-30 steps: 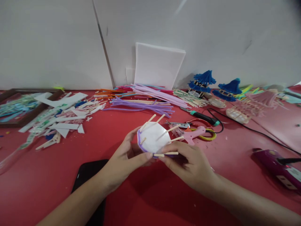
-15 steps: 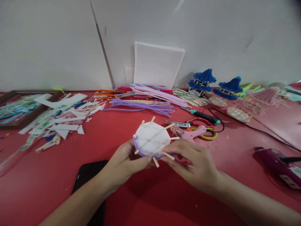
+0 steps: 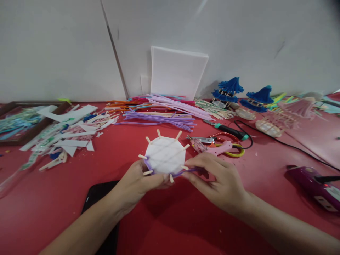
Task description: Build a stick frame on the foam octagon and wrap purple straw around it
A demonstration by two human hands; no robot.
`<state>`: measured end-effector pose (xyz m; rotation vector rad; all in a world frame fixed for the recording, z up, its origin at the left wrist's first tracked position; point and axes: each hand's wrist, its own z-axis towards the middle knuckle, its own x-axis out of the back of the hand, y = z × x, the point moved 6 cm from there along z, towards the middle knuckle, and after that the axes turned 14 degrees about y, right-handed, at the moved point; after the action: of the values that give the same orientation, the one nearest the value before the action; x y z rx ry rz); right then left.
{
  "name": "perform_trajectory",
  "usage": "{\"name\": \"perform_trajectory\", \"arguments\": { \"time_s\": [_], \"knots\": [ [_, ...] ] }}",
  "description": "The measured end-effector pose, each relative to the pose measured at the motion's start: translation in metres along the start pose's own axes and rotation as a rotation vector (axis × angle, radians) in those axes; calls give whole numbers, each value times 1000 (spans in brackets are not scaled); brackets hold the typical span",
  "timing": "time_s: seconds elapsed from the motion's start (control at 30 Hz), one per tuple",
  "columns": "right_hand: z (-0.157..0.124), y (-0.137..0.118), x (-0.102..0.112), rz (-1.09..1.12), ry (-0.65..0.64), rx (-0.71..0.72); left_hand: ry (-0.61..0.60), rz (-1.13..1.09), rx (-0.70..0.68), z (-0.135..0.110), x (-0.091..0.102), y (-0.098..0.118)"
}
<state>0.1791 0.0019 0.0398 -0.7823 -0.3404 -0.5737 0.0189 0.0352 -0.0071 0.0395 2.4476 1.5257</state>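
My left hand [image 3: 138, 181] grips the lower left edge of a white round disc [image 3: 166, 155], its thumb across the front rim. Several short wooden sticks [image 3: 158, 133] stick out around that rim. A purple pipe cleaner [image 3: 181, 173] runs along the disc's left and lower edge, passing among the sticks. Its loose end reaches right into my right hand [image 3: 219, 180], where thumb and forefinger pinch it close to the disc. The disc is held above the red table [image 3: 170, 226], and its underside is hidden.
Purple pipe cleaners [image 3: 162, 120] lie behind the disc. To the right are scissors [image 3: 233, 150], a pink glue gun [image 3: 219, 148] and a green-black cutting tool [image 3: 231, 131]. Blue-roofed models [image 3: 228, 90] stand farther back. A black phone [image 3: 99, 194] lies under my left forearm; scraps [image 3: 74, 132] lie left.
The disc has shifted left with my left hand and now sits at a different tilt. More of the purple pipe cleaner shows between the disc and my right hand, which has hardly moved.
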Motion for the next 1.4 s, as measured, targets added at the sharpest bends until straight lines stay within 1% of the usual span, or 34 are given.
{"name": "perform_trajectory", "arguments": {
  "time_s": [0.07,0.13,0.2,0.3,0.37,0.4,0.43,0.47,0.53,0.57,0.6,0.63,0.67,0.73,0.8,0.9,0.93,0.97,1.03,1.1,1.13,1.17,1.2,1.23,1.3,1.4],
  "knots": [
    [0,1,0,-10,-4,-33,90,-81,29,3,5,-2],
    [-3,-2,-4,21,-51,-45,146,-160,40,6,10,-3],
    [-8,-7,-11,78,-114,-53,164,-217,26,8,11,-3],
    [-15,-18,-23,176,-211,-37,171,-246,-9,10,13,-2],
    [-13,-20,-25,207,-255,-11,178,-248,-15,11,14,-2],
    [-10,-16,-21,188,-254,-5,186,-250,-11,12,15,-3],
    [-4,-10,-15,141,-239,-7,193,-256,-8,12,16,-4],
    [3,1,-4,57,-191,-23,201,-262,-4,13,16,-4],
    [17,33,24,-201,-86,-95,212,-272,1,13,17,-5],
    [21,50,39,-361,-57,-120,214,-277,1,13,18,-5],
    [23,66,51,-488,-74,-118,215,-281,1,14,18,-5],
    [23,79,58,-579,-126,-93,215,-280,2,14,18,-5],
    [21,91,60,-617,-219,-67,214,-275,2,14,18,-5],
    [13,104,60,-649,-323,6,211,-264,3,14,19,-4],
    [7,108,53,-659,-374,76,217,-259,2,14,20,-3],
    [4,106,37,-624,-431,99,235,-269,11,14,21,-2],
    [5,104,34,-602,-434,93,239,-267,15,14,22,-2],
    [8,101,34,-588,-408,88,247,-268,18,14,22,-2],
    [16,93,41,-577,-268,81,273,-273,14,13,23,-2],
    [21,81,54,-520,-54,55,306,-289,5,13,24,-2],
    [22,74,60,-449,41,40,320,-298,2,13,25,-2],
    [21,68,63,-355,98,26,325,-304,1,12,25,-2],
    [20,61,62,-255,125,22,324,-305,0,12,24,-1],
    [18,52,60,-162,127,36,325,-309,1,12,24,-1],
    [15,35,49,-32,89,98,321,-304,2,12,23,-2],
    [12,17,32,57,24,164,309,-294,-8,12,22,-2]
  ]
}}
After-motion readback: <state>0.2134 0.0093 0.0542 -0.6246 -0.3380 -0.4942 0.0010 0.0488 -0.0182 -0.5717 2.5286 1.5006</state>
